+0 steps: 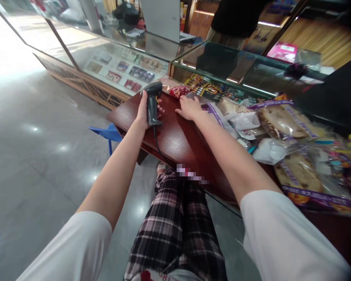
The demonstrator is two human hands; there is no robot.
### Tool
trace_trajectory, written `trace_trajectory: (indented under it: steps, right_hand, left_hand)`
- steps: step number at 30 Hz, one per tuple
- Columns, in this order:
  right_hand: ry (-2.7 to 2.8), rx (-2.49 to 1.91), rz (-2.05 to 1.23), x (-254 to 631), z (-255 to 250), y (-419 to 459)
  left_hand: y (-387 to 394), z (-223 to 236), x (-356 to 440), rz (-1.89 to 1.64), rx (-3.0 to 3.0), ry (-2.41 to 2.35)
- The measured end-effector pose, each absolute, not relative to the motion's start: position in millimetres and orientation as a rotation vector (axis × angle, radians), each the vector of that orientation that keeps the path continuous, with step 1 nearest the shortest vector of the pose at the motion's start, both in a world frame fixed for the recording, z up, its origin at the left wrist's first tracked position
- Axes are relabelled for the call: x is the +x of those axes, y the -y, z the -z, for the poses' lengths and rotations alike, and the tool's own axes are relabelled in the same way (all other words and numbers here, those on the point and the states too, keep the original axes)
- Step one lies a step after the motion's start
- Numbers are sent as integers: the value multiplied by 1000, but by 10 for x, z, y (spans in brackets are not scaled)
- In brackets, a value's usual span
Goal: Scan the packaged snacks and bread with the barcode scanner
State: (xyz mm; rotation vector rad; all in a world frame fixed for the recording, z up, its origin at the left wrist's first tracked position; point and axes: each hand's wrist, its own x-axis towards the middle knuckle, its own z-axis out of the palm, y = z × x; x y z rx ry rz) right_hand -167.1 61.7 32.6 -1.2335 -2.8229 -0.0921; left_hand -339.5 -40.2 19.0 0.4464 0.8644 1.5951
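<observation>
My left hand [143, 111] is wrapped around the grip of a dark grey barcode scanner [152, 103], which stands upright above the table's left end. Its black cord [156, 141] hangs down over the table edge. My right hand [190, 107] reaches out palm down over the dark red wooden table [175, 134], fingers apart. Just beyond its fingertips lies a red packet [179, 91]. Whether the fingertips touch something there, I cannot tell. Right beside that wrist begins a pile of bagged bread [283, 119] and white plastic packets [247, 120].
A glass display case [114, 58] with small boxes runs behind the table. A laptop [162, 19] stands on it. Behind the counter a person in black [236, 17] is partly in view. A blue chair [108, 132] is at the table's left end.
</observation>
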Motion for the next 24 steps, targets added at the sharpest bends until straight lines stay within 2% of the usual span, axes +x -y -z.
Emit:
trace_trajectory:
  steps: [2, 7, 9, 13, 18, 24]
  right_hand:
    - [2870, -1281, 69, -1548, -480, -388]
    - [3061, -1325, -240, -1085, -1018, 202]
    - [3007, -1315, -245, -947, -1099, 303]
    - [2789, -1201, -35, -877, -806, 211]
    - [2679, -1199, 43, -965, -314, 39]
    - [2610, -1246, 26, -982, -495, 102]
  left_hand:
    - [409, -198, -3393, -1610, 462, -883]
    - [428, -236, -3362, -1642, 510, -932]
    - [435, -251, -3349, -1638, 500, -930]
    - [444, -263, -3345, -1611, 495, -896]
    - [433, -243, -3360, -1550, 516, -898]
    - [450, -242, -3323, -1581, 567, -926]
